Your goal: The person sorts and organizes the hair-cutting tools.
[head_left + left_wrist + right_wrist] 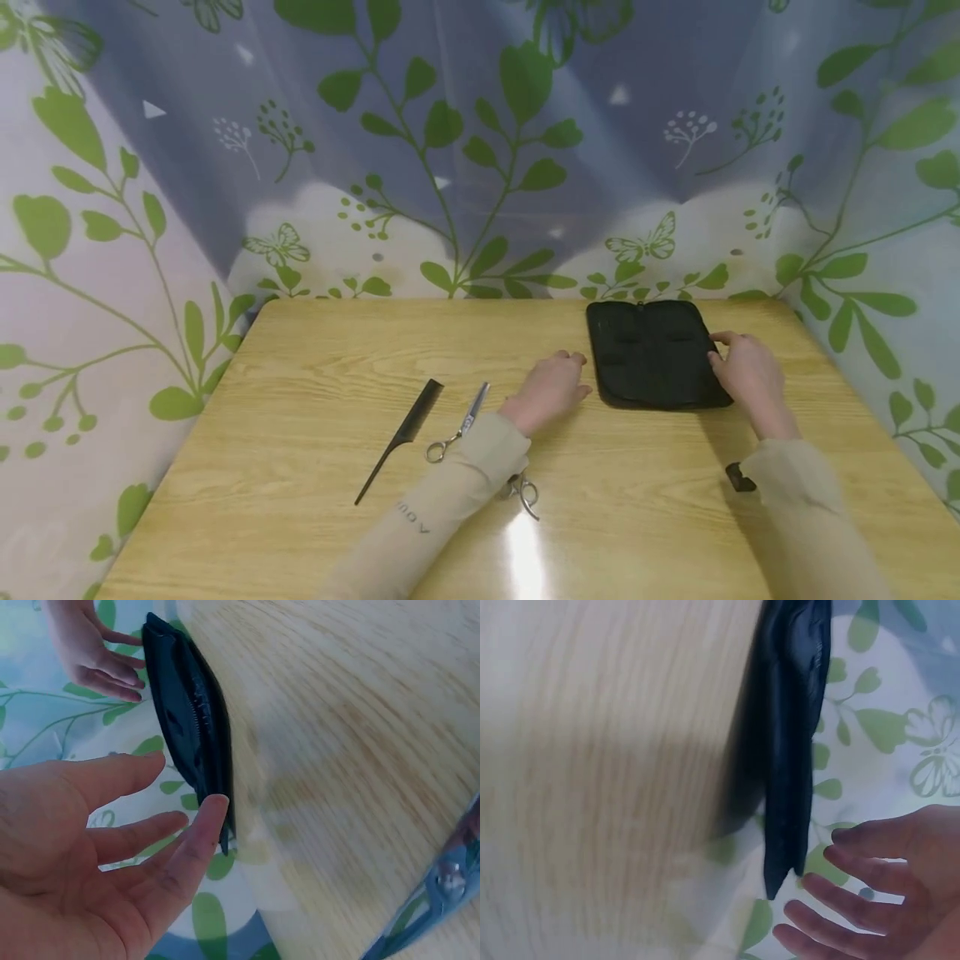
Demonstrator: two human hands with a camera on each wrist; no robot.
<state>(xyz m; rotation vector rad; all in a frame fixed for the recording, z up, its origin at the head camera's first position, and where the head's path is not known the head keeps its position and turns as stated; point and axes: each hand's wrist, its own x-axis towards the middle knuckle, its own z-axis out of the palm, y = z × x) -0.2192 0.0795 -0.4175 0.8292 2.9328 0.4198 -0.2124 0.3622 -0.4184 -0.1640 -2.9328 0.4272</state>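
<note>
A black zippered case [656, 367] lies opened out flat at the back right of the wooden table, with loops on its inner face. My right hand [753, 375] is at its right edge, fingertips right by the rim and fingers loosely bent. In the right wrist view that hand's fingers [855, 900] are spread beside the end of the case. Just off the case's left side is my left hand [546, 387], holding nothing. Seen from the left wrist, its fingers [172, 877] are parted and reach toward the zippered edge.
Left of my left forearm lie a black tail comb [408, 425] and silver scissors [472, 417]. A second pair of scissors [528, 496] is partly hidden under the left sleeve. A small black item [740, 477] lies beside the right cuff. Leaf-patterned curtain [480, 167] surrounds the table.
</note>
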